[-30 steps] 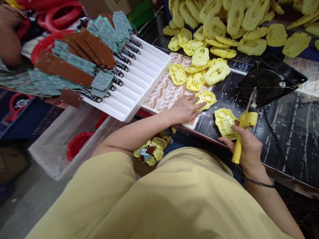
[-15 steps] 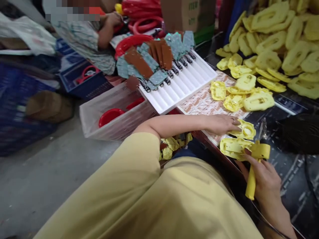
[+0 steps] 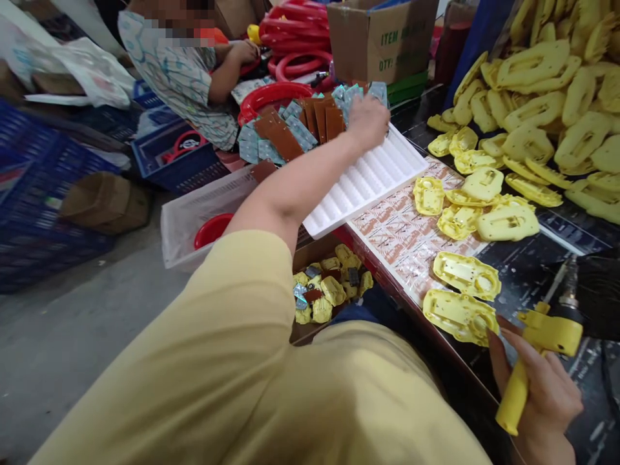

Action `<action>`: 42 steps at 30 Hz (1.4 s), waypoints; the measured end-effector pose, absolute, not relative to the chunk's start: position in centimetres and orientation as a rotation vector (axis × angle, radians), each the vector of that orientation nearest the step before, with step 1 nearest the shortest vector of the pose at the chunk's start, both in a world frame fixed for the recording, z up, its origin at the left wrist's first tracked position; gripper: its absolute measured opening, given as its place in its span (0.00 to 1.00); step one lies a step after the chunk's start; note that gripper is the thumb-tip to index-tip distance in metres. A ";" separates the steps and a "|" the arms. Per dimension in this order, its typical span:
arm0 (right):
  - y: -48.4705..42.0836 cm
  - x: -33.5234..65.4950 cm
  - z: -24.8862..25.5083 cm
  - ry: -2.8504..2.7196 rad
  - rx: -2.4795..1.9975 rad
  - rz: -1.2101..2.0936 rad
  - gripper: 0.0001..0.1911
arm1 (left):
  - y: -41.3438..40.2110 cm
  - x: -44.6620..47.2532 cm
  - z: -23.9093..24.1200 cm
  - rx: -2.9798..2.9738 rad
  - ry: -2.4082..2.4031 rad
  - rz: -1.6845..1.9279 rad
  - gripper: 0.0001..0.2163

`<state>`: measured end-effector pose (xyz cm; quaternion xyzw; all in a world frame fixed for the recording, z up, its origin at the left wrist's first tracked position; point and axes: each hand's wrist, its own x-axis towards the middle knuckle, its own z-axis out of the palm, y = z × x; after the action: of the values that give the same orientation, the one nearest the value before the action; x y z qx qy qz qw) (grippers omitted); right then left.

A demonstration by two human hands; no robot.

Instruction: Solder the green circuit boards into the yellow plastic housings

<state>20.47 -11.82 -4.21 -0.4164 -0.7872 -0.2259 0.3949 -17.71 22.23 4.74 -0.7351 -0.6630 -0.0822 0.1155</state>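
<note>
My left hand (image 3: 369, 121) is over the far end of a white ridged foam tray (image 3: 361, 187), its fingers curled down among green and brown circuit boards (image 3: 325, 123). Its fingertips are hidden, so what they grip does not show. In my right hand (image 3: 545, 381) is a yellow pistol-shaped soldering gun (image 3: 552, 329), its metal tip pointing away over the bench. Fingers of that hand also touch the edge of a yellow plastic shell half (image 3: 453, 313), lying hollow side up. Just beyond it lies a second yellow shell half (image 3: 467, 274).
Heaped yellow shells (image 3: 537, 97) fill the back right, with several more (image 3: 508, 219) nearer. Below the bench edge, a carton holds yellow parts (image 3: 334, 290). A translucent bin (image 3: 181, 226) stands left of the tray. Another person (image 3: 181, 90) works beyond, near a cardboard box (image 3: 382, 48).
My left hand has left the far shell half and reached out to the boards on the tray. My right hand has shifted right and nearer with the soldering gun, whose tip has swung right.
</note>
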 end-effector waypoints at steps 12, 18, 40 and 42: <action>-12.2 20.8 -5.5 -1.947 -1.179 -0.640 0.45 | 30.5 -21.5 2.5 -2.000 -2.036 -0.312 0.30; -12.3 21.0 -6.0 -2.008 -1.209 -0.357 0.40 | 28.3 -21.1 4.5 -2.141 -2.063 -0.549 0.10; -13.0 17.9 -6.9 -2.000 -1.322 -0.239 0.14 | 8.2 -5.0 2.8 -3.817 -1.252 -0.775 0.16; -12.9 17.5 -6.5 -1.906 -1.346 -0.136 0.17 | 7.1 -3.9 2.4 -3.739 -1.139 -0.553 0.10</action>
<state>17.54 -12.87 -6.48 -0.5300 -0.7504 -0.0537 0.3913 -3.94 7.10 2.37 -0.8712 -0.2655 -0.1289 -0.3924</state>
